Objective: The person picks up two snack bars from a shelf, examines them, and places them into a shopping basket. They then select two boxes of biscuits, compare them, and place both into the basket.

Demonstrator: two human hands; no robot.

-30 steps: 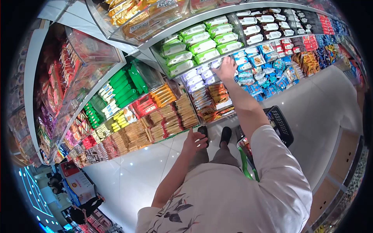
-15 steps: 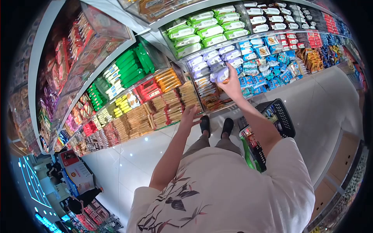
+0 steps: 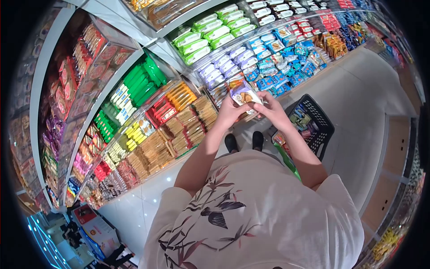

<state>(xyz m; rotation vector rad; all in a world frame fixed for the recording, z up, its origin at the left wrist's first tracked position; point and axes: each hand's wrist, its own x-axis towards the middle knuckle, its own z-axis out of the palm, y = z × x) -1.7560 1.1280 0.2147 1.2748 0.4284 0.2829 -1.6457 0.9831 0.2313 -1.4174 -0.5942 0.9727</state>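
Note:
A purple-and-white snack packet (image 3: 243, 93) with a picture of brown food on its front is held up before the shelf. My left hand (image 3: 230, 112) grips its lower left side, thumb across the front. On its right edge my right hand (image 3: 271, 110) is closed, its thumb also near the bottom of the packet. Behind it, similar purple packets (image 3: 226, 64) lie in rows in a shelf bin. Brown and orange packs beside the held one are partly covered by it and my hands.
A black shopping basket (image 3: 326, 128) with packaged goods stands on the floor at my right, its green handle (image 3: 286, 160) near my leg. Green packets (image 3: 208, 35) and blue packets (image 3: 280, 80) fill nearby bins. At lower left, a person (image 3: 117, 259) is partly visible.
My right hand has brought the purple packet out of its bin and toward me. My left hand has risen and now grips it too. The view has shifted slightly.

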